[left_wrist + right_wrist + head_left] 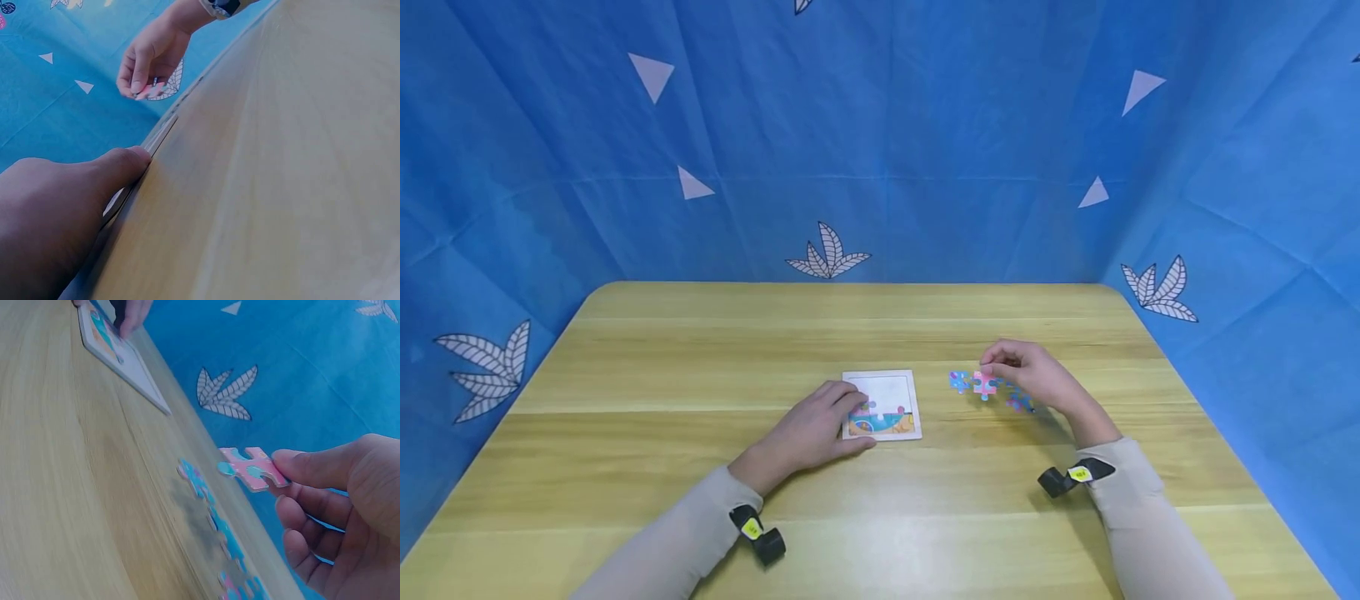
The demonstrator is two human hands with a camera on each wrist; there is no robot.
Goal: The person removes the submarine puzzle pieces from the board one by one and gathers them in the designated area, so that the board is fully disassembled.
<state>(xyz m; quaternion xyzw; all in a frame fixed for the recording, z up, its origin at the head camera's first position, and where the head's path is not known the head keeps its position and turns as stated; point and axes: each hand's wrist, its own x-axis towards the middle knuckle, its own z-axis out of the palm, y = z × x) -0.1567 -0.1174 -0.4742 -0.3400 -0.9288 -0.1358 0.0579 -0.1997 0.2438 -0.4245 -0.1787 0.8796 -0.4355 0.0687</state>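
Note:
A white-framed jigsaw puzzle board [917,406] lies on the table, with colourful pieces filling its lower part and a bare white upper part. My left hand [816,425] rests over the board's left side, its thumb [128,164] along the near edge and its fingertips on the picture. To the right, my right hand [1033,375] pinches a pink and light-blue jigsaw piece [253,469] between thumb and fingers, raised above the table. Below it lie several loose blue and pink jigsaw pieces [226,539], partly hidden by that hand in the head view.
The wooden table [700,350] has rounded far corners. Behind it and along its sides hangs a blue cloth [880,125] with white leaves and triangles. Each sleeved wrist wears a black strap with a small device [767,546].

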